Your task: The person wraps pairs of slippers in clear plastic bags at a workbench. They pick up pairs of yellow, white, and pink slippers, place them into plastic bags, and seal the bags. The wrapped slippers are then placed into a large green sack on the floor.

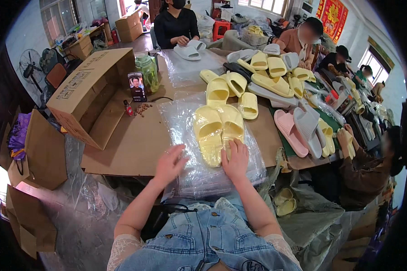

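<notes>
A pair of pale yellow slippers (209, 131) lies side by side in shiny clear plastic, heels toward me. Beneath it is a stack of clear plastic bags (194, 180). My right hand (235, 161) grips the heel end of the right slipper, thumb on its left side and fingers over it. My left hand (171, 161) is left of the pair, palm down over the bags, fingers apart and holding nothing. Another yellow slipper (217, 91) lies just beyond the pair's toes.
A heap of yellow and grey slippers (271, 77) covers the right side, with a pink slipper (290, 131) nearer. An open cardboard box (77, 108), phone (137, 86), glass jar (147, 74) and small red bottle (128, 108) stand left. Co-workers sit across and right.
</notes>
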